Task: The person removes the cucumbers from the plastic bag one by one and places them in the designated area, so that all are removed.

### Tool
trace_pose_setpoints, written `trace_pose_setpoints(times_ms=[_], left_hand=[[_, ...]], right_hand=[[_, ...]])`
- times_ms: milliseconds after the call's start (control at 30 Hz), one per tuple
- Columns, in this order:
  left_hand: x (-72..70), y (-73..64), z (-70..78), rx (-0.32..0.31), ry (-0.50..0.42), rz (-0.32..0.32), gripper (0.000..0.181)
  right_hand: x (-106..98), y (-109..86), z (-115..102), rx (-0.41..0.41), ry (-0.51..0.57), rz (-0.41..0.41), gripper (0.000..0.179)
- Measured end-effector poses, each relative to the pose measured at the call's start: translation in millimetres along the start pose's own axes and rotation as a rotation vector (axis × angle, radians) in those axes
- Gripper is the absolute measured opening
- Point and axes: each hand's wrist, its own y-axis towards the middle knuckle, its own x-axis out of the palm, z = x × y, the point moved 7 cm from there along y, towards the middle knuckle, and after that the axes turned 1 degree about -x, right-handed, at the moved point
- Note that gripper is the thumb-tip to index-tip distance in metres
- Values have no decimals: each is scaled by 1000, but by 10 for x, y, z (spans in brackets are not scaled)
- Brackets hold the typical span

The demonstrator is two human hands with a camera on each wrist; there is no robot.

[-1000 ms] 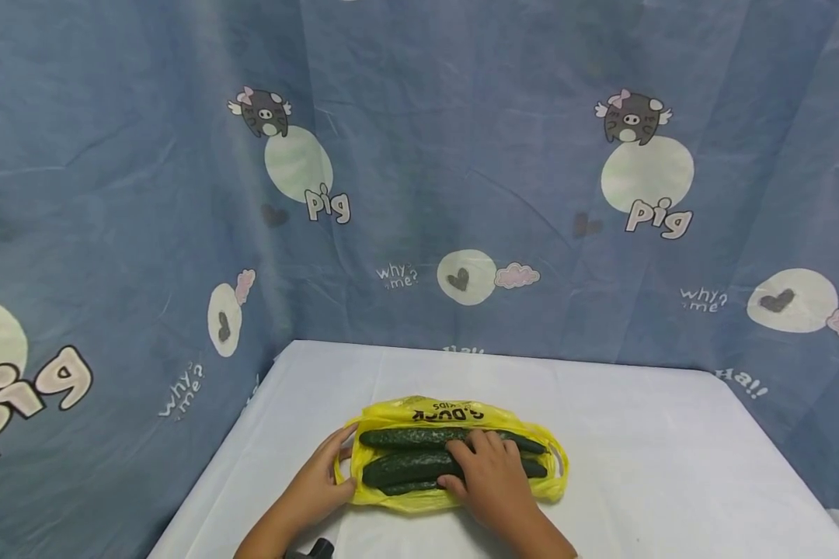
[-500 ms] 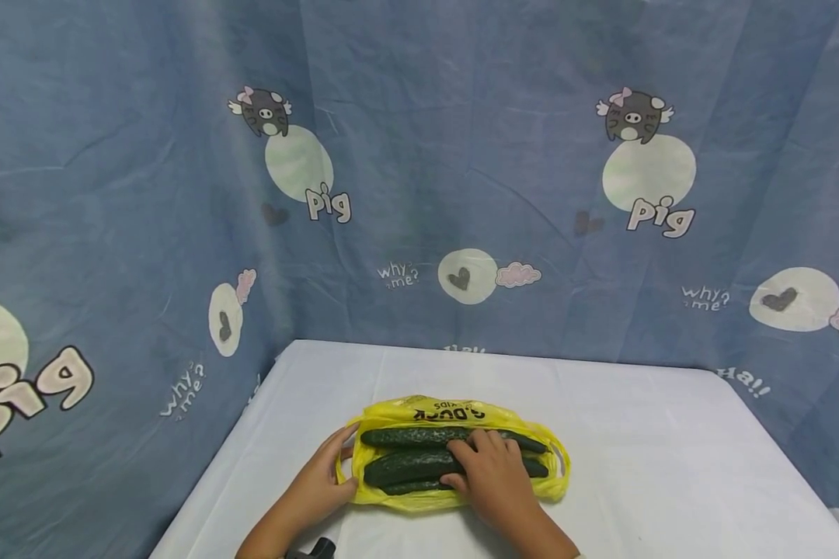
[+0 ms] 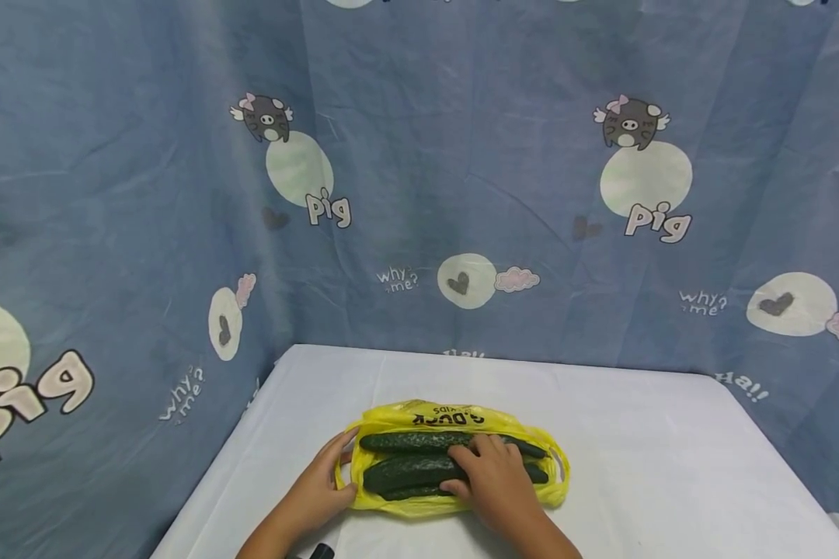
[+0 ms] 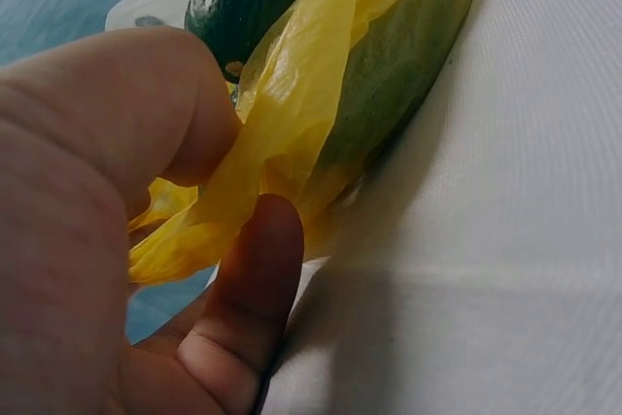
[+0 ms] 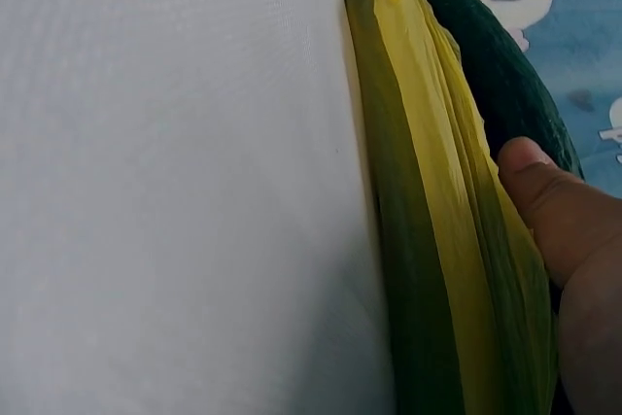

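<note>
Head view: left hand [image 3: 318,483] loosely grips yellow bag's [image 3: 398,417] left end, seemingly steadying it, while right hand [image 3: 499,483] curls over cucumbers [image 3: 412,470].

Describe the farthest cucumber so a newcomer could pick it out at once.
On the white table lies a yellow plastic bag with dark green cucumbers in its opening. The farthest cucumber lies beside the bag's black lettering, with every other visible cucumber on its near side.
</note>
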Motion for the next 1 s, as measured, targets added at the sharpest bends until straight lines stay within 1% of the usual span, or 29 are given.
trace_pose_setpoints(times_ms=[233, 333, 467, 633, 867, 1000], left_hand=[[1, 3, 8, 21, -7, 2, 93], [21, -1, 12, 18, -7, -8, 94], [22, 0, 16, 22, 14, -8, 94], [2, 11, 19, 27, 28, 0, 94], [2, 9, 32, 21, 22, -5, 94], [10, -1, 24, 18, 21, -3, 95]], right_hand=[[-31, -2, 31, 12, 15, -10, 53], [-48, -10, 59, 27, 22, -21, 53], [-87, -18, 89, 36, 29, -12, 52], [-153, -22, 130, 33, 0, 22, 51], [-258, -56, 190, 35, -58, 109, 48], [-296, -80, 219, 27, -69, 129, 47]])
